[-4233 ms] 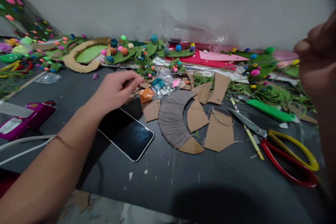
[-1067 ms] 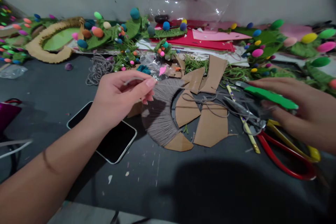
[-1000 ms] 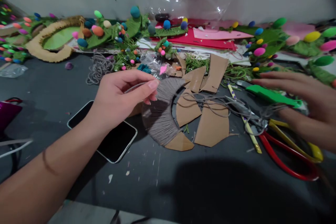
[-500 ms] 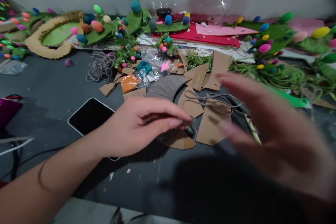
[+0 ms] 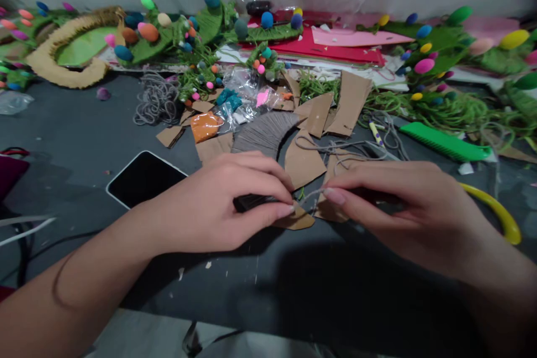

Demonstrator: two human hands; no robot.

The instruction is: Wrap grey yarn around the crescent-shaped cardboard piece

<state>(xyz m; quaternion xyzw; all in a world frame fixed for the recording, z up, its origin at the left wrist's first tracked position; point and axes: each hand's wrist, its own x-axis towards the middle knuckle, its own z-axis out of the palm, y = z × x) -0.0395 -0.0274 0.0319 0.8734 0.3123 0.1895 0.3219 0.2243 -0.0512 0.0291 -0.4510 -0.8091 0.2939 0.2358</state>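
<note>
A curved cardboard piece, its upper part wound closely with gray yarn [image 5: 268, 131], lies at the middle; its lower end [image 5: 300, 219] is bare cardboard. My left hand [image 5: 222, 201] covers the left side of the curve, its thumb and fingers pinched on the piece. To the right, my right hand [image 5: 394, 207] pinches a strand of gray cord [image 5: 312, 194] that runs toward my left fingertips. Loops of the cord [image 5: 356, 151] lie behind my right hand over cardboard scraps [image 5: 305, 159].
A phone [image 5: 145, 179] lies left, below a tangled yarn heap [image 5: 157, 98]. Yellow scissor handles [image 5: 499, 212] and a green cutter [image 5: 447, 141] are right. Green leafy pieces with colored balls [image 5: 168, 47], plastic bags [image 5: 239, 103] and red sheets [image 5: 344, 47] line the back.
My right hand has come down and left from its blurred, open pose and now pinches the cord near my left hand. The scissor handles and green cutter show more fully.
</note>
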